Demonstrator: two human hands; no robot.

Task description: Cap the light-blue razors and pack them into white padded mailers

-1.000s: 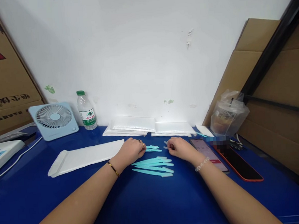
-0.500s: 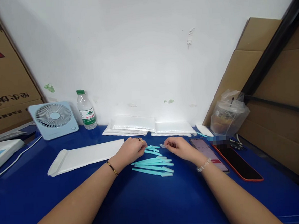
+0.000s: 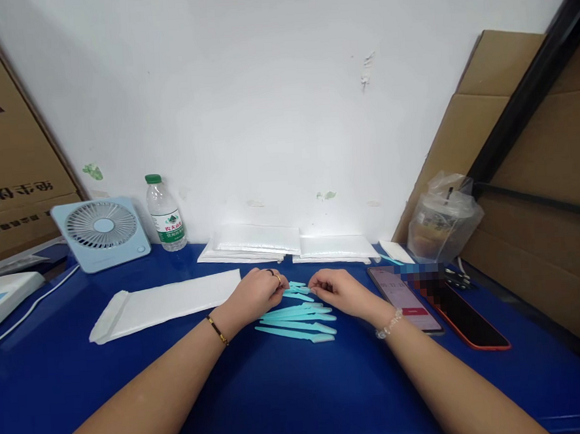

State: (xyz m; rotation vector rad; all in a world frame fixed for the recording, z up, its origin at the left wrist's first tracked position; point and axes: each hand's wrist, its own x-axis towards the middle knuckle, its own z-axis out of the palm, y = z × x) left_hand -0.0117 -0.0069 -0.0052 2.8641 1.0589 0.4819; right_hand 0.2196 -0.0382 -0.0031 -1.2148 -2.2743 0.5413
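Head view, blue table (image 3: 301,393).

- Left hand (image 3: 256,294): rested on the table, fingers curled in, tips closed on the left end of one teal stick (image 3: 298,289). A ring (image 3: 278,278) is seen on one finger, a dark bangle (image 3: 217,328) on the wrist.
- Right hand (image 3: 338,291): fingertips pinched together at the right end of the same stick. Whether a separate cap is held there cannot be told. A bead bracelet (image 3: 389,324) is worn on the wrist.
- The stick is held low over the table, between the two hands, with other short teal pieces just beside it.
- Row of teal sticks (image 3: 296,321): laid flat and roughly parallel, pale tips to the right, just in front of the hands and untouched.
- White padded mailer (image 3: 162,303): laid flat to the left of the left hand.
- Stacked mailers (image 3: 257,242) are noted at the wall.
- Desk fan (image 3: 101,232) and water bottle (image 3: 165,215): upright, far left.
- Two phones (image 3: 407,298) are laid side by side at the right wrist, with a bagged drink cup (image 3: 442,219) behind them.
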